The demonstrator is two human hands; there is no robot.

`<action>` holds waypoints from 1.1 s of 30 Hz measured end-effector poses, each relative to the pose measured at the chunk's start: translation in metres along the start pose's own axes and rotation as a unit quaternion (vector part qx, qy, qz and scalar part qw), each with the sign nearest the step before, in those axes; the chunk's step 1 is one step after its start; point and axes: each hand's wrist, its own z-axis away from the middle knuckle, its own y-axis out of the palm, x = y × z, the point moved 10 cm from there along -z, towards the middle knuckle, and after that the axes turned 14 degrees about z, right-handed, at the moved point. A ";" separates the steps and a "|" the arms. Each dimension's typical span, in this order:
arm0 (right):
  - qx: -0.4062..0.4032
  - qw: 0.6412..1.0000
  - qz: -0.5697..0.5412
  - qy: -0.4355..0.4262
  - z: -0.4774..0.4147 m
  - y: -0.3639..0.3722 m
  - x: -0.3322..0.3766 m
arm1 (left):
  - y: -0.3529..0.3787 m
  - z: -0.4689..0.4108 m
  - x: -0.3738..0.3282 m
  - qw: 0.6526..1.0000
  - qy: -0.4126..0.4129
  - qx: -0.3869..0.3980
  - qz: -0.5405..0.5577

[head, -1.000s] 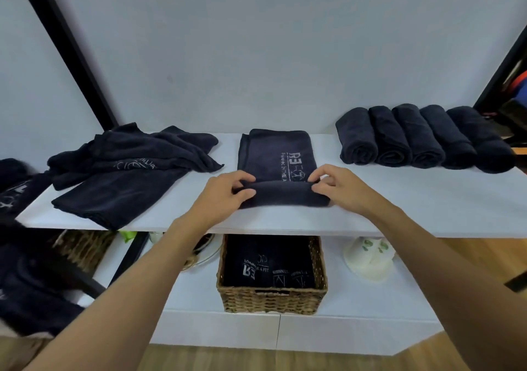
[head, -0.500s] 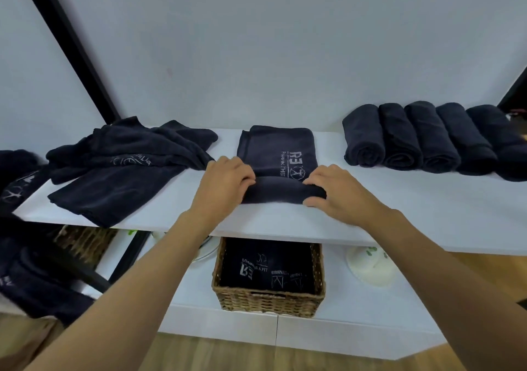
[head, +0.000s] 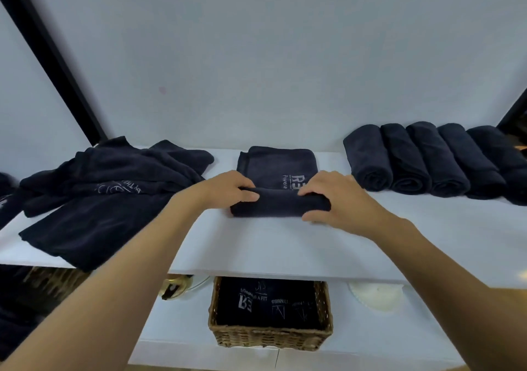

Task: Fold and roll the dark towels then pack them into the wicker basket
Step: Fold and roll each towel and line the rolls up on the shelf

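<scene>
- both hands are on the towel in the middle of the white surface; its near end is wound into a roll, the far end lies flat with pale lettering showing
- left hand sits on the roll's left end, fingers curled over the top and thumb tucked at the front; closed on the roll
- right hand does the same at the right end, fingers over the top, thumb down at the front near the surface; also gripping the roll
- five rolled towels lie side by side at the right, touching each other, ends facing us
- a loose heap of unfolded towels sprawls on the left, one corner hanging just past the front edge
- the basket stands on the lower shelf, straight below the hands; dark folded towels with printed logos lie flat inside it
- a white roundish thing is on that shelf right of the basket; can't tell what it is
- something brass-coloured pokes out left of the basket, half hidden by the left arm
</scene>
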 end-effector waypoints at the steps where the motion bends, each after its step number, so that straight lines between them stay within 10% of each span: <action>1: 0.010 0.999 0.032 0.004 -0.001 0.005 0.001 | 0.000 -0.004 0.000 0.999 -0.016 0.014 0.031; 5: 0.036 0.994 -0.056 0.082 -0.015 0.017 -0.023 | -0.007 -0.018 -0.009 0.999 -0.040 0.013 0.009; 13: 0.159 0.960 -0.158 0.169 -0.049 0.035 -0.050 | -0.001 -0.005 -0.048 0.927 0.186 -0.143 -0.294; 23: 0.022 0.979 0.194 0.055 -0.047 0.023 0.006 | -0.023 -0.065 -0.023 0.994 0.051 -0.012 -0.091; 30: 0.152 0.975 -0.078 0.142 -0.086 0.034 -0.045 | -0.008 -0.052 -0.065 0.907 0.188 -0.144 -0.349; 33: 0.208 0.961 -0.107 0.147 -0.098 0.039 -0.049 | -0.014 -0.066 -0.052 0.933 0.142 -0.113 -0.310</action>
